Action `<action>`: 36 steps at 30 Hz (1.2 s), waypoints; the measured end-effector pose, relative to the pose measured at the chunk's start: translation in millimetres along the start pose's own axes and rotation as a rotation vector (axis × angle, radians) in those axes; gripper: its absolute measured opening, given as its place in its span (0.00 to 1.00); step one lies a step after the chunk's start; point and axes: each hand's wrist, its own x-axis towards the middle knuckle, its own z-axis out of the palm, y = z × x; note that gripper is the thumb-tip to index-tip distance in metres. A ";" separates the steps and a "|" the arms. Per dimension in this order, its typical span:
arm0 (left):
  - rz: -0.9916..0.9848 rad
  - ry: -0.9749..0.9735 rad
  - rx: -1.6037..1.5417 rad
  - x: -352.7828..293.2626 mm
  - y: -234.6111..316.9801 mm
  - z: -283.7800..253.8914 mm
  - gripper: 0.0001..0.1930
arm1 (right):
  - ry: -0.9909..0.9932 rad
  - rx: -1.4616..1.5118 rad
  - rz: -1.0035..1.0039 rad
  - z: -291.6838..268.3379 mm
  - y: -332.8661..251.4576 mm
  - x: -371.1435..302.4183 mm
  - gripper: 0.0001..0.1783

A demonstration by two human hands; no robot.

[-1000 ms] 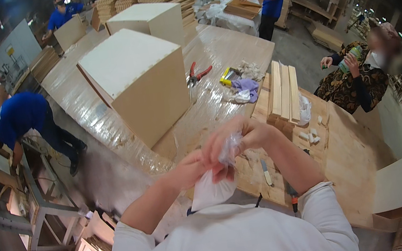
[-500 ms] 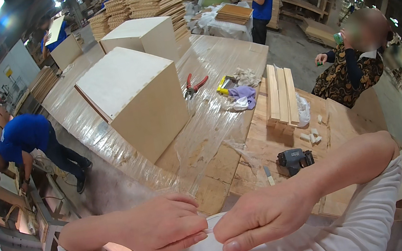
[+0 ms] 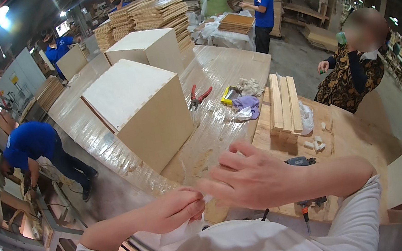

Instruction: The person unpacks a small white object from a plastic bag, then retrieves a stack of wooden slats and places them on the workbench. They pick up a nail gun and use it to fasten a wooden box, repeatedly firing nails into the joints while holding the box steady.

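Note:
My left hand (image 3: pixel 180 209) is closed in a pinch in front of my chest. Something pale and thin shows under its fingertips; I cannot make out what. Just right of it my right hand (image 3: pixel 250 175) is raised with its fingers curled, their tips smeared by motion and what they hold, if anything, hidden. Partly behind my right forearm lies a black power tool (image 3: pixel 301 161) on the wooden table (image 3: pixel 273 153). A large pale wooden box (image 3: pixel 156 124) stands beyond my hands on the plastic-covered table.
Red-handled pincers (image 3: pixel 199 96), a purple cloth (image 3: pixel 247 106) and a yellow-edged item (image 3: pixel 230 95) lie near stacked wooden strips (image 3: pixel 284 105) and small white blocks (image 3: pixel 315 145). A second box (image 3: pixel 148 47) stands behind. Co-workers (image 3: pixel 40 144) are around; one person (image 3: pixel 351 69) stands at right.
My hands, held close together lower down, have risen a little; the right one has lifted with its fingers curled. My view has tilted slightly upward. The person at far left lowers a panel.

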 end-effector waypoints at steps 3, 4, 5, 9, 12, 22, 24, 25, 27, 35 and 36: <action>0.011 -0.004 0.047 2.9 -6.3 -2.0 0.14 | -0.206 0.019 -0.001 9.2 4.9 -6.1 0.09; 0.011 -0.001 0.048 3.9 -9.4 -2.5 0.13 | -0.189 0.117 0.041 13.5 6.3 -11.7 0.10; 0.052 0.034 0.177 4.1 -14.9 -1.4 0.12 | -0.175 0.219 0.073 19.1 6.7 -18.7 0.11; 0.215 0.269 0.741 22.1 -30.1 -0.4 0.06 | -0.033 0.426 0.244 53.1 4.4 -44.3 0.14; 0.228 0.512 0.911 55.6 -49.7 -9.2 0.05 | 0.083 0.975 0.748 83.0 -4.4 -53.7 0.19; 0.459 0.069 0.115 138.9 38.4 -17.1 0.10 | 0.406 2.458 -0.262 116.9 8.3 -58.1 0.20; 0.528 -0.069 0.045 145.3 36.8 -18.2 0.10 | 0.440 2.531 -0.050 115.6 10.7 -59.6 0.15; 0.366 -0.095 -0.029 139.6 32.3 -17.6 0.07 | 0.498 2.428 0.142 107.7 10.1 -58.3 0.14; 0.282 -0.052 -0.127 127.3 20.6 -14.6 0.06 | 0.591 2.188 0.495 86.1 7.2 -55.8 0.12; 0.326 0.676 -0.120 108.1 -48.4 4.3 0.07 | 0.706 1.033 0.676 123.4 31.6 -47.0 0.04; 0.264 0.707 -0.324 104.7 -54.7 9.2 0.07 | 0.770 0.726 0.644 129.0 29.2 -41.3 0.03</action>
